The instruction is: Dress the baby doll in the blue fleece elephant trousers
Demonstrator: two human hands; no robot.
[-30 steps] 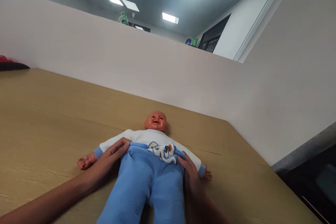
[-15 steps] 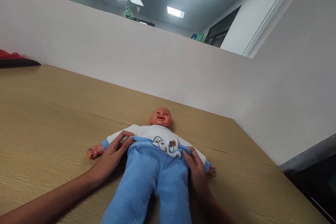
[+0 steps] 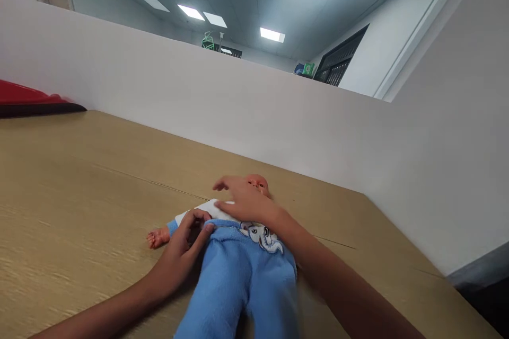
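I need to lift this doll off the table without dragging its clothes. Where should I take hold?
Probably the torso of the doll, at the waistband of the blue trousers, coming in from both flanks. It lies flat on its back on the wooden table, legs toward the camera, so the sides are open.

Count: one doll (image 3: pixel 238 254) lay on the surface (image 3: pixel 79 180). It wore one pair of blue trousers (image 3: pixel 242 280) and one white top (image 3: pixel 207 207), with one elephant patch (image 3: pixel 262 234) at the waist. One doll hand (image 3: pixel 157 237) showed, the other was hidden. Two of the person's hands were on it: left hand (image 3: pixel 186 246), right hand (image 3: pixel 244 202). One red and black object (image 3: pixel 32 101) sat far left by the one white partition (image 3: pixel 199 100). Ceiling light panels: at least six.
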